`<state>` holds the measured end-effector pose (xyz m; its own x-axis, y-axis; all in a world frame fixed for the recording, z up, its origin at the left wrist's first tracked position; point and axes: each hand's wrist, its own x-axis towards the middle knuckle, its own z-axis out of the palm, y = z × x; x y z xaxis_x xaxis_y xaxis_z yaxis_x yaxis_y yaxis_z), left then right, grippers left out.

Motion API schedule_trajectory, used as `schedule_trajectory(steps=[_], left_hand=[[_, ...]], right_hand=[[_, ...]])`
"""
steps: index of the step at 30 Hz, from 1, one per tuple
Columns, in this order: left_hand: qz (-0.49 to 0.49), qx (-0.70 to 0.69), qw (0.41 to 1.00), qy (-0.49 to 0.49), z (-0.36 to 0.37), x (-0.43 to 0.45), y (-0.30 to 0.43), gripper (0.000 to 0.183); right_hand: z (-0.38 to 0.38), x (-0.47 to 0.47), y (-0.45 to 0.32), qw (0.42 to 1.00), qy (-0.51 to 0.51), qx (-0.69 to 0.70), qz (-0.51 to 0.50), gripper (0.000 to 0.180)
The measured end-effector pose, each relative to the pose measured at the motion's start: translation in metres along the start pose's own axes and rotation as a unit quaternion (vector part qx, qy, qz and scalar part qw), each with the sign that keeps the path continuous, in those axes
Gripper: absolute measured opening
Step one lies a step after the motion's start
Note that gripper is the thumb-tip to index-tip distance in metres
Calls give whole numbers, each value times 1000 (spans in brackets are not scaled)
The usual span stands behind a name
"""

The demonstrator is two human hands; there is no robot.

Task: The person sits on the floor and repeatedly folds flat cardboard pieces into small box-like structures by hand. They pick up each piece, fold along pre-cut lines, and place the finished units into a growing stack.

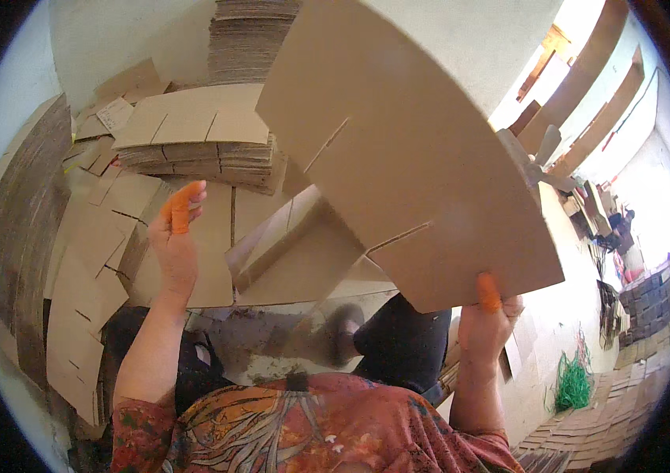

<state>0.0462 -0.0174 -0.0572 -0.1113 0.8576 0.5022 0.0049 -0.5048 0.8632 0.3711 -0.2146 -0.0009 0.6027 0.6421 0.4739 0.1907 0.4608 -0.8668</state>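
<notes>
My right hand [491,301] grips the lower corner of a large cardboard sheet [405,159]. Two slots are cut into the sheet's near edge, and it is held raised and tilted. Orange finger covers show on both hands. My left hand [178,230] is raised to the left with nothing in it, fingers apart. Beneath it is a flat cardboard surface [205,260]. Between the hands, a slotted cardboard piece [276,236] stands on edge, partly hidden by the raised sheet.
A stack of slotted cardboard strips [193,142] lies beyond my left hand. Another tall cardboard stack [21,236] leans at the far left, with slotted pieces [86,284] beside it. At right are a fan [538,156], green plastic twine [572,381] and stacked cardboard bundles [654,301].
</notes>
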Motion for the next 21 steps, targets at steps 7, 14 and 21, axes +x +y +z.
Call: schedule_trajectory(steps=[7, 14, 21], left_hand=[[-16, 40, 998, -44, -1, -24, -3, 32], [-40, 21, 998, -42, -5, -36, -12, 29], [-59, 17, 998, -34, -7, -36, -16, 29]], right_hand=[[-2, -8, 1, 999, -27, 4, 44, 26], [0, 1, -1, 994, -39, -100, -5, 16], [3, 2, 12, 971, -153, -185, 3, 21]])
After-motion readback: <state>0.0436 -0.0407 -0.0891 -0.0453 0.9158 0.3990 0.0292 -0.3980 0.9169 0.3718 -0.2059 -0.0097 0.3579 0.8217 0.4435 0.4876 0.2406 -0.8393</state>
